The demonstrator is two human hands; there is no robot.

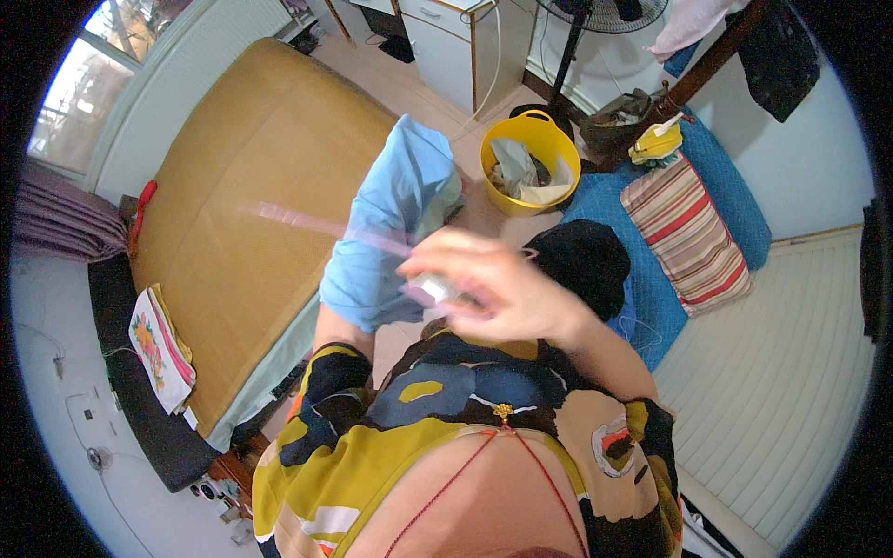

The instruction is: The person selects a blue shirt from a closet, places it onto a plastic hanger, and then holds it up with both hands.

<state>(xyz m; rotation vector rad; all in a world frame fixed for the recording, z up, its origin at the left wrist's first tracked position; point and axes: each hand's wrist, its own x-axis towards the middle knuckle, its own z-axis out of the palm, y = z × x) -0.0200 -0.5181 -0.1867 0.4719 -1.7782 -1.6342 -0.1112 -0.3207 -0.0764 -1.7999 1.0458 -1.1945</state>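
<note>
right hand (493, 284) blurred, fingers curled closed round a pink strip (372, 238); we see the strip stick out to the left, crossing in front of the blue cloth (400, 186). whitish bit (433, 289) at the same fingers, too smeared for us to tell if it's part of the strip. left forearm (344, 335) runs into the blue cloth, left hand hidden under it, so we can't tell how far open it is or whether it grips. cloth hangs between the tan bed (251, 177) and the yellow tub (488, 172), which has fabric inside. print check: flowers on the folded white cloth (153, 349) at the bed's edge, stripes on the pillow (686, 232); any lettering is too small or blurred for us to read.
</note>
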